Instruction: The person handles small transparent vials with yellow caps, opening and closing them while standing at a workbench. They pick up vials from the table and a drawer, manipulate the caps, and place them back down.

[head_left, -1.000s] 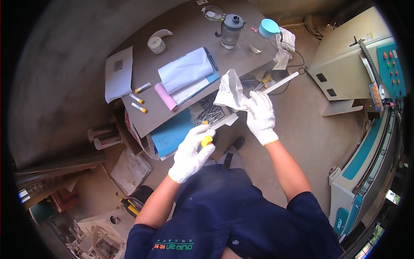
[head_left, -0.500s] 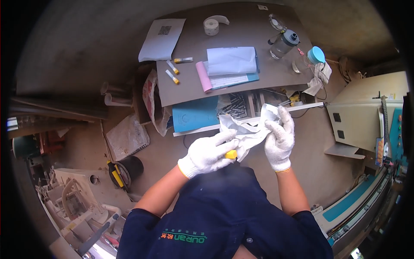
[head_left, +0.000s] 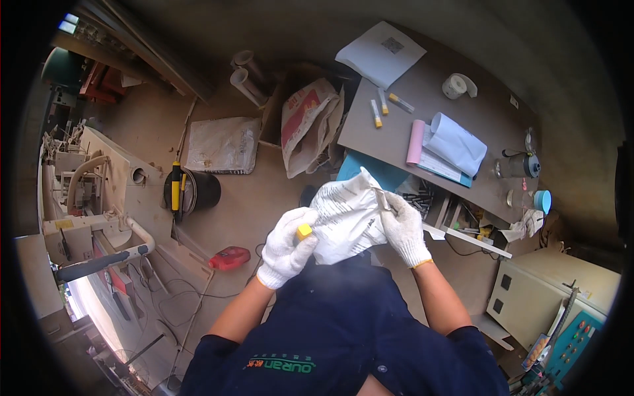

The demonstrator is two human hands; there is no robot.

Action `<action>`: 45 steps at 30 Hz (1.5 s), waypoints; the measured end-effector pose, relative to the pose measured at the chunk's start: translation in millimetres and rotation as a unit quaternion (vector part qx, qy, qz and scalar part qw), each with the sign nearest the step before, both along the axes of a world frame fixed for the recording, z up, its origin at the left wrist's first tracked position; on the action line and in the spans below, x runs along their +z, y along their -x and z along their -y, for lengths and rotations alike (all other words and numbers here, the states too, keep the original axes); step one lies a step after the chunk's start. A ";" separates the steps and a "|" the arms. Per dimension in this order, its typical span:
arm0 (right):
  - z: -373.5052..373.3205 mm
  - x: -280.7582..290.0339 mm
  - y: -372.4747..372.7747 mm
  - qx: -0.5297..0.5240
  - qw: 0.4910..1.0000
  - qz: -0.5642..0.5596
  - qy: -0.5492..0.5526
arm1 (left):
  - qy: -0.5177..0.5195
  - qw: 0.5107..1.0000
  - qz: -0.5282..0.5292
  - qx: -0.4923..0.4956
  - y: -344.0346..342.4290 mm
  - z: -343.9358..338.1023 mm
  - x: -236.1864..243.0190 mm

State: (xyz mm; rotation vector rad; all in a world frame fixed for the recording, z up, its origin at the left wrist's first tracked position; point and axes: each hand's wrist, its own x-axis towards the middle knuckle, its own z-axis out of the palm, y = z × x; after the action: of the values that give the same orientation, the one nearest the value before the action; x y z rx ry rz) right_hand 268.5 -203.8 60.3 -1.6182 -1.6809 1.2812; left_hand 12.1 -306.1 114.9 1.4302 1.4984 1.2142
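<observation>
White knitted gloves cover both my hands. My left hand (head_left: pixel 289 246) is closed round a small tube, whose square yellow cap (head_left: pixel 304 231) points up between the fingers; its body is hidden. The cap matches those of the clear tubes on the desk. A crumpled sheet of printed white paper (head_left: pixel 347 221) hangs spread between my hands, in front of my body. Its left edge meets my left fingers, though whether they grip it is unclear. My right hand (head_left: pixel 404 228) pinches the paper's upper right edge between thumb and fingers.
The brown desk (head_left: pixel 370 142) bears yellow-capped tubes (head_left: pixel 376 113), a clipboard with papers (head_left: pixel 456 142), a paper roll (head_left: pixel 456 86) and bottles (head_left: pixel 525 165). Its open drawer (head_left: pixel 475 241) holds metal bits. A paper sack (head_left: pixel 307 122), a black bucket (head_left: pixel 205 190) and a red object (head_left: pixel 230 257) are on the floor.
My view has swung left, toward the sack and bucket. The paper, earlier bunched up, is now spread wider between my hands. My left hand still holds the yellow-capped tube.
</observation>
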 end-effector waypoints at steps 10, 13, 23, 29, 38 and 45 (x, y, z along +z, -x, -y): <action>-158.5 -90.0 244.3 0.275 0.898 0.326 0.102 | 0.139 0.971 0.086 0.176 194.4 -9.3 -47.1; -204.5 -151.2 287.9 0.231 0.882 0.379 0.159 | 0.135 0.957 0.109 0.233 243.6 2.1 -60.2; -241.3 -307.7 310.6 0.066 0.952 0.261 0.148 | 0.219 0.903 0.119 0.350 284.1 27.7 -87.3; -284.7 -312.5 408.7 -0.011 0.989 -0.090 0.114 | 0.266 0.898 0.122 0.330 278.6 23.2 -87.6; -328.9 -285.6 420.4 0.187 0.926 0.310 -0.110 | 0.264 0.901 0.122 0.322 285.2 3.6 -87.8; -285.5 -276.1 369.0 0.065 0.968 0.240 -0.032 | 0.259 0.904 0.177 0.290 270.7 -8.8 -84.4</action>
State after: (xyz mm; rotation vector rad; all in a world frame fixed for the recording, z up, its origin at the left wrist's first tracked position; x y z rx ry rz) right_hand -100.5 81.7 -215.8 -1.9128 -2.1183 0.9208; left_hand -258.6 -297.3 30.6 0.3897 1.8532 1.1897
